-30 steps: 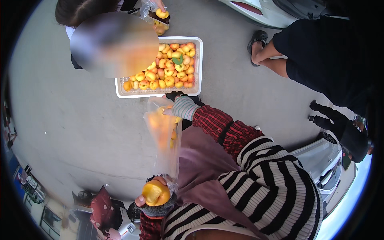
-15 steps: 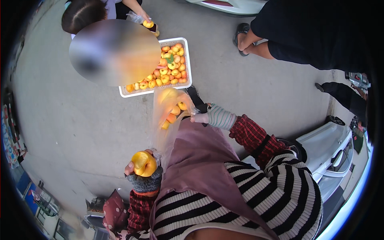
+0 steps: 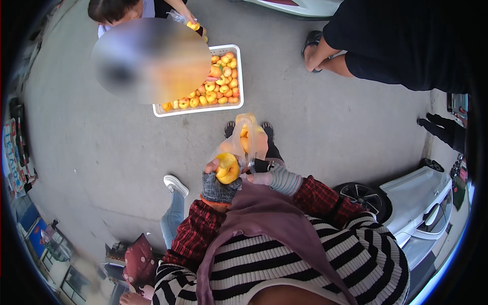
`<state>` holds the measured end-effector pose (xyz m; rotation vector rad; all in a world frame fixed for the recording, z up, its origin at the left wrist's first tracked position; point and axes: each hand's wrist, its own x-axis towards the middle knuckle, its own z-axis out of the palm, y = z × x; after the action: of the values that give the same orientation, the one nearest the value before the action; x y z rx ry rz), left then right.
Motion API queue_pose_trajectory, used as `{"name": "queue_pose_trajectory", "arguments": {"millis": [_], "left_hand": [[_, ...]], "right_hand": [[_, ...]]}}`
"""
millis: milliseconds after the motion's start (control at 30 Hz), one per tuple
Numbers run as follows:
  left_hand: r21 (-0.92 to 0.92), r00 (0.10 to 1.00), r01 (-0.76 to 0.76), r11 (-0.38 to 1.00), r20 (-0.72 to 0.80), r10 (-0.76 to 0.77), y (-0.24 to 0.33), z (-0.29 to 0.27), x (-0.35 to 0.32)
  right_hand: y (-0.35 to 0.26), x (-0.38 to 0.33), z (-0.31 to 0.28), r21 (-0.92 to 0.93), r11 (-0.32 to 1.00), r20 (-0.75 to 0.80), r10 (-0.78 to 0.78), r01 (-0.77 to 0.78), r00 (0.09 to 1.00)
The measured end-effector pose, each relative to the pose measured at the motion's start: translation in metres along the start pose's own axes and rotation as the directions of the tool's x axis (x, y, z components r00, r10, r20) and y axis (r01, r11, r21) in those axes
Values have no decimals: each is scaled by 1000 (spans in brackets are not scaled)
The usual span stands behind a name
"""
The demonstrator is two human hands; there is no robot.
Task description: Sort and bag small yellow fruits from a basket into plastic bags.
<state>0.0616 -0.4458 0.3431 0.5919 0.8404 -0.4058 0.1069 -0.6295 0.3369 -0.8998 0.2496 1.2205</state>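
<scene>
My left hand (image 3: 218, 188), in a grey knitted fingerless glove, is closed around a yellow peach (image 3: 228, 170) in front of my body. Beside it, my right hand (image 3: 274, 179), in a pale striped fingerless glove, is closed at the top of a clear plastic bag (image 3: 259, 145). Several orange-yellow peaches (image 3: 245, 144) show through the bag, which hangs just ahead of my hands. A dark strap-like piece (image 3: 261, 165) lies by my right fingers. Farther off, a white plastic crate (image 3: 242, 76) on the ground holds many more peaches (image 3: 223, 87).
Across the crate, another person's hand (image 3: 191, 19) holds a yellow fruit. To the right stands someone in dark clothes (image 3: 381, 48), near a silver car (image 3: 414, 195). A leg in blue jeans (image 3: 174, 213) is close on my left. A light-coloured vehicle (image 3: 300, 7) is at the far edge.
My left hand has moved right and up with the peach, close to my right hand. The bag has swung right, nearer my body, away from the crate. A jeans-clad leg has appeared on the left.
</scene>
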Motion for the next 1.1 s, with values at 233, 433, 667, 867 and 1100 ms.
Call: {"name": "queue_pose_trajectory", "arguments": {"millis": [233,433,667,867,1100], "left_hand": [[-166,970,-231,959,-117,213,-14,56,-23],[-212,964,-259,942,6,266,-21,76,-38],[-80,969,-197,977,139,206,-87,176,-45],[-37,953,-66,997,294,74,-155,216,-36],[176,926,158,972,314,-208,-251,288,12]], "right_hand": [[3,-40,-24,-295,932,-29,-230,212,973],[-7,-83,-51,-346,880,-51,-364,325,930],[71,-70,-36,-501,710,34,-555,494,831],[61,-181,-70,-998,-61,46,-622,10,782],[48,-342,-145,-26,806,-480,-529,592,699]]}}
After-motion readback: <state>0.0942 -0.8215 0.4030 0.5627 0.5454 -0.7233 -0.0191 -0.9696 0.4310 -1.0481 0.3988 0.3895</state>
